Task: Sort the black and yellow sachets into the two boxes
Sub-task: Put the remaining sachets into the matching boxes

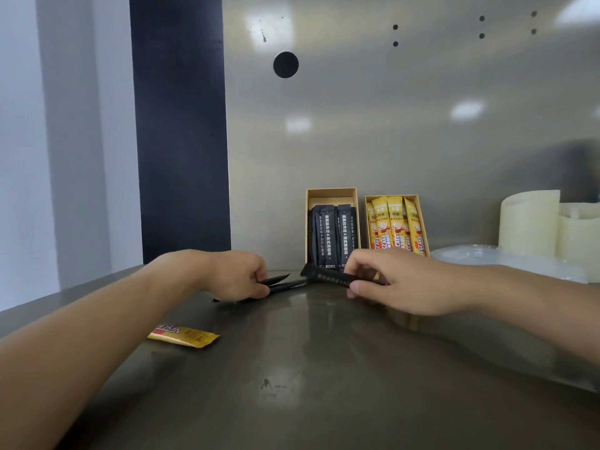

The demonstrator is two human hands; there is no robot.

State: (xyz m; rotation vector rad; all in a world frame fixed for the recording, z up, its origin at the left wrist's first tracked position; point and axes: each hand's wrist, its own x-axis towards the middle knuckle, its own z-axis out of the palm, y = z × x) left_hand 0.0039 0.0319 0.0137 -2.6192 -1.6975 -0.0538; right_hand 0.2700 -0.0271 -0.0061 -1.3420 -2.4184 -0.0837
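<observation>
- The right hand [399, 280] pinches a slim black sachet [324, 277] in its fingers [354, 266], above the desk [308, 368].
- The left hand [237, 274] grips more black sachets [282, 282].
- A yellow sachet [183, 335] lies apart, nearer the camera.

The near and middle tabletop [324, 368] is left bare, save for one yellow sachet [183, 336] lying flat at the near left. The far edge is closed off by the metal back wall [389, 125], against which the box of black sachets [331, 227] and the box of yellow sachets [397, 225] are stood just beside each other, with only a narrow gap between them. The far right is blocked by cream cylinders [548, 222] and a clear plastic lid [487, 256], while the far left corner, beside the dark panel [181, 141], is kept open.
</observation>
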